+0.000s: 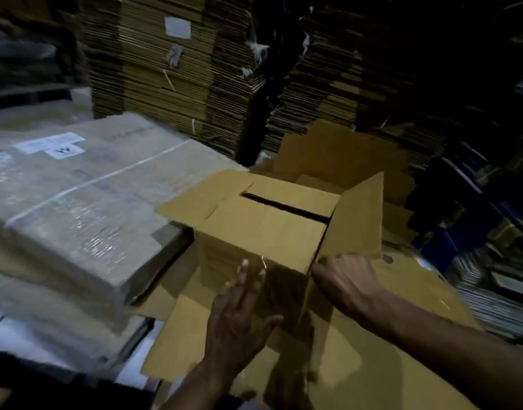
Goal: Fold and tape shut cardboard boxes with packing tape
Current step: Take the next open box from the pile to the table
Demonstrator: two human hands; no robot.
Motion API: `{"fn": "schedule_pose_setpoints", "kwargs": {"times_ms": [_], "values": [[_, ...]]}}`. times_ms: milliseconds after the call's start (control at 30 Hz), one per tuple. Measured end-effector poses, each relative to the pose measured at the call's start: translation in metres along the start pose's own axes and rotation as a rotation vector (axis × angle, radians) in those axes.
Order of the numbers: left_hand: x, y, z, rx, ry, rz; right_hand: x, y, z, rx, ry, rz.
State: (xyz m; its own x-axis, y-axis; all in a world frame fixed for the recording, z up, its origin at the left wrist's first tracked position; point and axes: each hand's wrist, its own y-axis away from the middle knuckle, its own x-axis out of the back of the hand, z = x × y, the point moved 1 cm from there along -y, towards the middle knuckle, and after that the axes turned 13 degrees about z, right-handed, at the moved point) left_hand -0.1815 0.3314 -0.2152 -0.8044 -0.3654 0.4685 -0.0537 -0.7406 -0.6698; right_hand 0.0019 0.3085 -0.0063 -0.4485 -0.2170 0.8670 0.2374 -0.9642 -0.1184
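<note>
A brown cardboard box [263,229] stands in front of me on flattened cardboard. Its two inner flaps are folded down with a dark gap between them. The left outer flap [195,199] lies out flat and the right outer flap [358,214] stands upright. My left hand [239,318] presses flat, fingers straight, against the near side of the box, where a strip of clear tape [264,263] glints. My right hand [343,279] holds the near right corner at the base of the upright flap; its fingertips are hidden behind the edge. No tape roll is in sight.
A large plastic-wrapped carton [77,199] with white labels lies on the left, close to the box. Tall stacks of flat cardboard [171,84] fill the back. Another open box [337,155] stands just behind. Flat cardboard sheets [387,335] lie underneath and to the right.
</note>
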Motion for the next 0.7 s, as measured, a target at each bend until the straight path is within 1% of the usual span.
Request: {"fn": "schedule_pose_setpoints", "kwargs": {"times_ms": [33, 133, 167, 233, 267, 300, 333, 367, 400, 467, 500, 533, 600, 633, 700], "values": [[0.021, 0.001, 0.020, 0.028, -0.017, -0.030, 0.010, 0.025, -0.007, -0.004, -0.026, -0.011], [0.069, 0.012, 0.076, 0.167, -0.043, -0.207, 0.039, 0.091, -0.029, 0.062, -0.076, -0.051], [0.080, 0.020, 0.093, 0.175, -0.048, -0.232, 0.050, 0.112, -0.036, 0.089, -0.095, -0.042], [0.104, 0.046, 0.124, 0.170, -0.058, -0.265, 0.077, 0.157, -0.050, 0.142, -0.108, -0.131], [0.114, 0.062, 0.138, 0.163, -0.063, -0.270, 0.093, 0.178, -0.055, 0.127, -0.120, -0.097], [0.124, 0.079, 0.151, 0.154, -0.069, -0.267, 0.104, 0.198, -0.058, 0.121, -0.159, -0.005], [0.132, 0.096, 0.163, 0.151, -0.080, -0.263, 0.112, 0.217, -0.057, 0.096, -0.192, -0.045], [0.139, 0.110, 0.173, 0.161, -0.097, -0.262, 0.113, 0.233, -0.054, 0.077, -0.200, -0.015], [0.145, 0.122, 0.181, 0.197, -0.109, -0.271, 0.108, 0.245, -0.046, 0.015, -0.195, 0.018], [0.152, 0.136, 0.189, 0.343, -0.087, -0.305, 0.098, 0.261, -0.025, -0.106, -0.200, 0.144], [0.155, 0.137, 0.188, 0.409, -0.066, -0.313, 0.094, 0.265, -0.018, -0.164, -0.205, 0.172], [0.157, 0.134, 0.183, 0.452, -0.049, -0.319, 0.093, 0.268, -0.015, -0.236, -0.244, 0.146], [0.157, 0.117, 0.170, 0.470, -0.075, -0.339, 0.098, 0.265, -0.018, -0.357, -0.377, 0.107], [0.158, 0.106, 0.168, 0.449, -0.099, -0.354, 0.099, 0.261, -0.021, -0.391, -0.419, 0.126], [0.164, 0.086, 0.174, 0.383, -0.145, -0.375, 0.105, 0.253, -0.026, -0.383, -0.441, 0.204]]}}
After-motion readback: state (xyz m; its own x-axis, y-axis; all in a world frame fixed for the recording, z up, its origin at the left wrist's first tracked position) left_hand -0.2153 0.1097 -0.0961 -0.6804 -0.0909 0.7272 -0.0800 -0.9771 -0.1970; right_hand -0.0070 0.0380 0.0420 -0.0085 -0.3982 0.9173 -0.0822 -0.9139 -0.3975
